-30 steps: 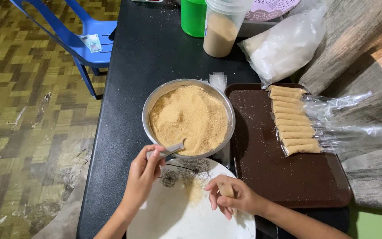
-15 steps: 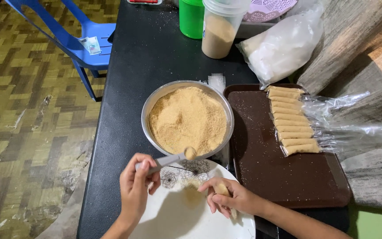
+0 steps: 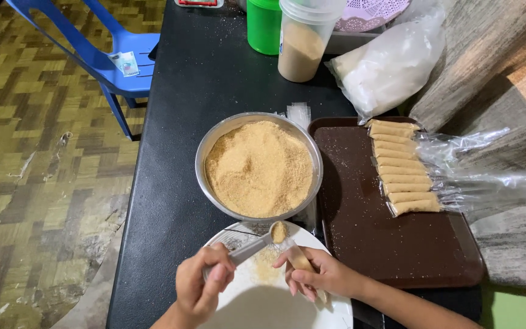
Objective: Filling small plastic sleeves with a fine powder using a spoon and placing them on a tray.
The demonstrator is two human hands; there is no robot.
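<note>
Both hands work low in the head view, over a white plate (image 3: 312, 314) at the near edge of the black worktop (image 3: 178, 152). In the left hand (image 3: 201, 286) the grip is closed around the handle of a small metal spoon (image 3: 262, 241), whose bowl carries a heap of brown powder and hangs just at the top of a thin plastic tube bag (image 3: 301, 262). This bag is partly filled with the same powder and leans toward the spoon; the right hand (image 3: 321, 275) has its grip clenched around it. Some spilled powder lies on the plate between the two hands.

Just behind the plate stands a round metal bowl (image 3: 214, 143), nearly full of the brown powder. Right of it lies a dark brown tray (image 3: 397, 256) with a row of filled tube bags (image 3: 400, 167) side by side, their empty clear ends reaching off the tray to the right. Farther back there are a green container (image 3: 264, 25), a clear plastic jar (image 3: 302, 42) with powder inside, and a white plastic bag (image 3: 391, 64). A blue chair (image 3: 108, 58) stands on the patterned floor to the left.

The lower part of the plate and both forearms are cut off by the picture edge. The lower end of the held bag is hidden by the fingers.
</note>
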